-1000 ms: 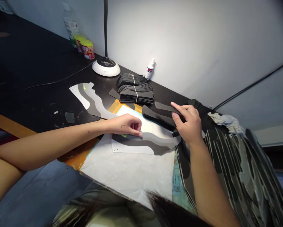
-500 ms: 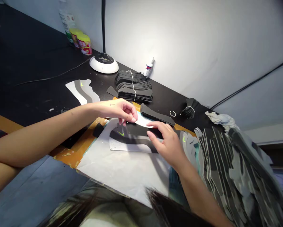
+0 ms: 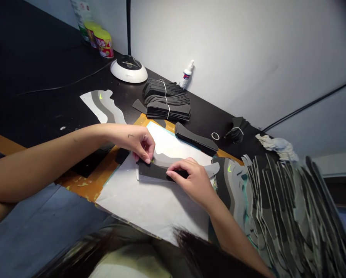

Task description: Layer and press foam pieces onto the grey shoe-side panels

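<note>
My left hand (image 3: 139, 144) is narrow, its fingertips (image 3: 146, 156) pinched on the upper edge of the layered black-and-grey shoe panel (image 3: 158, 170), just beside a small neon-yellow mark. My right hand (image 3: 190, 179) is also narrow, with fingers and thumb closed on the middle of the panel. The panel lies across a white card (image 3: 178, 148) near the middle of the white paper sheet (image 3: 149, 204). A stack of black strips (image 3: 196, 139) rests at the far edge of the sheet, partly on the card. Three string-tied bundles of black pieces (image 3: 167, 100) sit well beyond the sheet. A finished-looking grey, white and black panel (image 3: 103, 106) lies beyond the sheet's far left corner. A tall heap of similar panels (image 3: 277, 216) lies to the right of the sheet, overlapping its edge. A rubber band (image 3: 215, 136) lies on the black bench (image 3: 45, 96) beyond the sheet.
</note>
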Available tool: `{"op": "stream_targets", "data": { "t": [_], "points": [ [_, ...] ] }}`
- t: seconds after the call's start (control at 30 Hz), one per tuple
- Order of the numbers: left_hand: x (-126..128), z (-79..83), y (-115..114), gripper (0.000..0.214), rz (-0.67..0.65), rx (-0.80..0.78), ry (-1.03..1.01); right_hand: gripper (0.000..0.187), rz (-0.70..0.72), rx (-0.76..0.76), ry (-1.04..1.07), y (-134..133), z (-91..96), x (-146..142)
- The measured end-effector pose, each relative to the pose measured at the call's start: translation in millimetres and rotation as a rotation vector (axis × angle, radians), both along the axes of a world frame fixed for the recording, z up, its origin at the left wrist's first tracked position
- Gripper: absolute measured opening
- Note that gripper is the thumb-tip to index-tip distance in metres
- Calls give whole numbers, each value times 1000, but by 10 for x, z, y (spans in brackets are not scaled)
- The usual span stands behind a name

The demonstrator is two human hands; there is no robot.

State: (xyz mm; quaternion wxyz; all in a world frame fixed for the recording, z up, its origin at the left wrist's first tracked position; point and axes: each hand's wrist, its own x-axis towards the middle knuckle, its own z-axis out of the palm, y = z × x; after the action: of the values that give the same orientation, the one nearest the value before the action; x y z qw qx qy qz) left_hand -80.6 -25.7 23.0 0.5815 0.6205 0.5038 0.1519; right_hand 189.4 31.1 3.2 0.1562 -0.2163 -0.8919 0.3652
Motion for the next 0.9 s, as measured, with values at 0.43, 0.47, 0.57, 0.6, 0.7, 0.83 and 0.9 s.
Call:
{"op": "stream_targets", "data": {
  "t": [0.43, 0.47, 0.57, 0.6, 0.7, 0.83, 0.9],
  "points": [
    [46, -39, -98, 13, -2, -4, 84, 11, 21, -16, -26, -21, -109, -12],
    [48, -37, -98, 12, 1, -5, 88, 11, 19, -16, -27, -22, -111, -11],
    [49, -36, -98, 10, 3, -5, 117, 11, 22, -9, -34, -27, -121, -10],
    [50, -37, -98, 10, 3, -3, 128, 11, 22, -7, -37, -29, -124, -10],
    [60, -34, -104, 9, 2, 16, 162, 10, 25, -4, -45, -32, -133, -13],
    [79, -27, -112, 9, 2, 33, 197, 11, 21, 5, -54, -24, -145, -20],
    [83, -30, -112, 10, -2, 38, 205, 11, 25, 7, -52, -14, -149, -22]
  ]
}}
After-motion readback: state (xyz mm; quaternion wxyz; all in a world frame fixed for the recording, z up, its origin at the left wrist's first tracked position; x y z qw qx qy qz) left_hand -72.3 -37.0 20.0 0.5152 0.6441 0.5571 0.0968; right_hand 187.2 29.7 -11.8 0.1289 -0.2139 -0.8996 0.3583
